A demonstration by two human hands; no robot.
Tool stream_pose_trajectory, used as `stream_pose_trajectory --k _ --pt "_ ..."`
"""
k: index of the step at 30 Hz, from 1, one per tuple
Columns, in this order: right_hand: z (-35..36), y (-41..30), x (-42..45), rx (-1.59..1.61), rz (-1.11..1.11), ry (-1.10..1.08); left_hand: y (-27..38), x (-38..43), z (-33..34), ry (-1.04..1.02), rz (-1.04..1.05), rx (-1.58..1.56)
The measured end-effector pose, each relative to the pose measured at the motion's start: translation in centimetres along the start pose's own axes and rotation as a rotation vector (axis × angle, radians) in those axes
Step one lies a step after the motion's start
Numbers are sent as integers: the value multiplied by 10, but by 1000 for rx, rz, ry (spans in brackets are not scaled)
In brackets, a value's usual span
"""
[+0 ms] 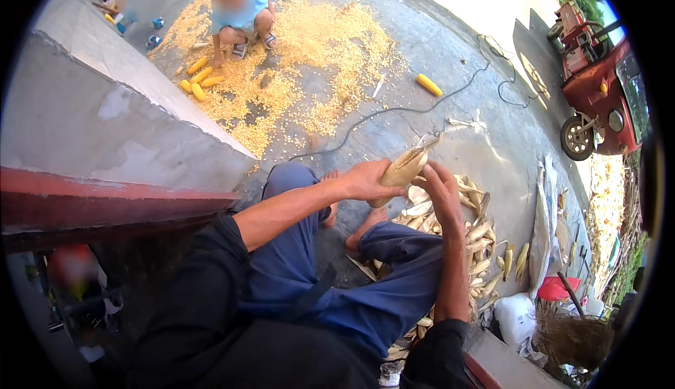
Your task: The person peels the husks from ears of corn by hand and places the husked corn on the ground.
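My left hand [370,182] grips an ear of corn [401,174] around its lower part, above my knees. The pale dry husk is parted along the upper side, and a strip of yellow kernels shows. My right hand [443,191] is at the ear's right side, its fingertips on the husk edge near the tip. Below it, a heap of dry corn husks [479,239] lies on the floor beside my right leg. Some of the heap is hidden by my leg and right forearm.
Loose corn kernels [337,36] cover the concrete, where another person [240,15] squats by several husked ears [200,77]. One husked ear [429,85] lies near a black cable [379,110]. A plastered wall [121,109] stands left; a red three-wheeled vehicle [598,91] is at right.
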State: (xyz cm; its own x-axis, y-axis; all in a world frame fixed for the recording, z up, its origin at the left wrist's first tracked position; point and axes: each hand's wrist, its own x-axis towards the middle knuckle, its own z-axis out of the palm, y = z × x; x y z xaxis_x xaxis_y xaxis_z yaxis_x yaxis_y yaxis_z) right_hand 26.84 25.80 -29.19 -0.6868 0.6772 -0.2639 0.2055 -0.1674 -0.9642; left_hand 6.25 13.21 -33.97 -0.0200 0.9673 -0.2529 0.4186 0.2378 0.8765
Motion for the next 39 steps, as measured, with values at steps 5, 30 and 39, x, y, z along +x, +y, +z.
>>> stream_pose_trajectory --k 5,30,39 --pt "19 8 8 174 -44 23 -1 -22 -6 143 10 94" --pt "9 63 12 147 -67 125 39 1 13 671 361 -15" --pt "21 80 19 -373 179 142 41 12 -3 561 228 -216"
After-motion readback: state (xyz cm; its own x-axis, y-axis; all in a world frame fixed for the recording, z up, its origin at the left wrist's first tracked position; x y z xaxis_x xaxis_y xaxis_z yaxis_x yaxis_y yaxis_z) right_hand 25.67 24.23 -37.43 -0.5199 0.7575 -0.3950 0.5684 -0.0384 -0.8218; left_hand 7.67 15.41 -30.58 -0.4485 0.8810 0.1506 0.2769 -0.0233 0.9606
